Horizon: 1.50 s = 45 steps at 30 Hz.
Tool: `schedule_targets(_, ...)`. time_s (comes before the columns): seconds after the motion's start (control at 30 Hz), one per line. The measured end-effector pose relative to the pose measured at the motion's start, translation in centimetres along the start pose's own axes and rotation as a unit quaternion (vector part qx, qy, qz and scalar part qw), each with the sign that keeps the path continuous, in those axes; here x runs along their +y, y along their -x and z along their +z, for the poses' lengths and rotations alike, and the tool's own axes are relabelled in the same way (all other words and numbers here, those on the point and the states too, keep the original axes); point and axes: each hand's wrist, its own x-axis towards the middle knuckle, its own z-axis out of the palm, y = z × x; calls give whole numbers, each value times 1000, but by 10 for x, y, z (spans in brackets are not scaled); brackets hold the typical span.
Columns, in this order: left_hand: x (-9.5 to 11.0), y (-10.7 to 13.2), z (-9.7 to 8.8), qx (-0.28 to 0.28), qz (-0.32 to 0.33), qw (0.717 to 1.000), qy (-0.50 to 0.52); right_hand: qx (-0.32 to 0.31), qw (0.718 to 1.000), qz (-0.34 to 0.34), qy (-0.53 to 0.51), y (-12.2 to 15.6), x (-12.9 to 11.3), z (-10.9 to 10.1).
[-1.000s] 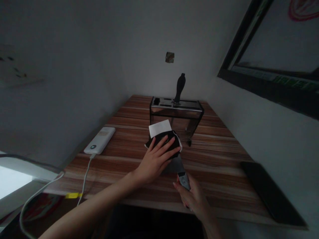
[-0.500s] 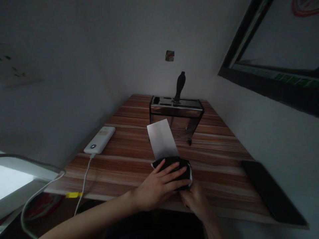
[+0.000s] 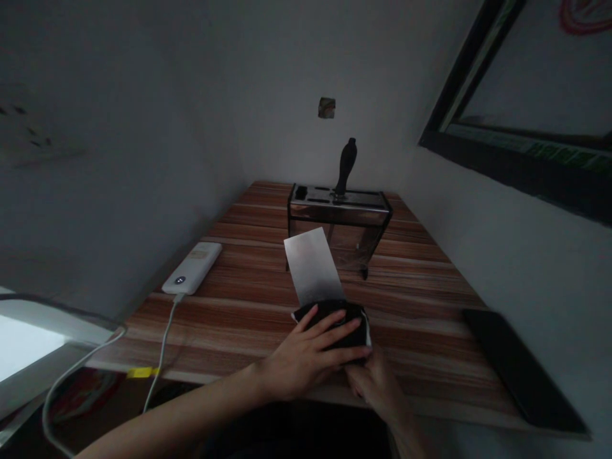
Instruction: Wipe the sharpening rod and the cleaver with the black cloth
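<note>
A broad, flat, shiny metal blade point(image 3: 314, 264), which looks like a cleaver's, points up and away from me. Its lower part is covered by a black cloth point(image 3: 351, 341) with a white edge. My left hand point(image 3: 306, 357) lies over the cloth, its fingers spread across the top and pressed against it; the thumb is hidden. Below the cloth, on its right side, my right hand point(image 3: 375, 382) is closed at the handle end, and the handle is mostly hidden. Behind the blade stands a knife holder point(image 3: 339, 207) with clear sides and a black-handled knife point(image 3: 347, 166) upright in it.
A white power bank point(image 3: 192, 268) with a white cable point(image 3: 165, 344) lies on the left of the wood-grain table point(image 3: 248, 280). A black flat object point(image 3: 523, 370) rests along the right edge. Walls close in the table on the left, back and right.
Almost nothing differs. The blade, cloth and both hands have shifted very slightly to the right in the picture.
</note>
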Motion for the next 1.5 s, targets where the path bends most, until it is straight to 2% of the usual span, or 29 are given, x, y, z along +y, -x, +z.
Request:
schedule_targets(0.3,-5,-6,-4,11,-48,999,-12,-16,1000,-11,18,0,-4,2)
schedule_targets(0.4,-14,-12,-9,31,-71,997,-19,-32,999,-14,9,-1,-4,2)
schedule_targets(0.8,-60,-38,-45,110,-149,982,-47,-31,999,-14,0,-4,4,1)
schedule_targets(1.03,-83,-51,-62,148,-161,974,-62,-26,1000,-6,5,-4,5,1)
schedule_targets(1.3,-82,-51,-60,169,-157,969,-87,-27,1000,-8,2,-3,5,1)
schedule_targets(1.5,-75,-44,-54,143,-136,976,-94,-34,999,-9,2,-2,4,0)
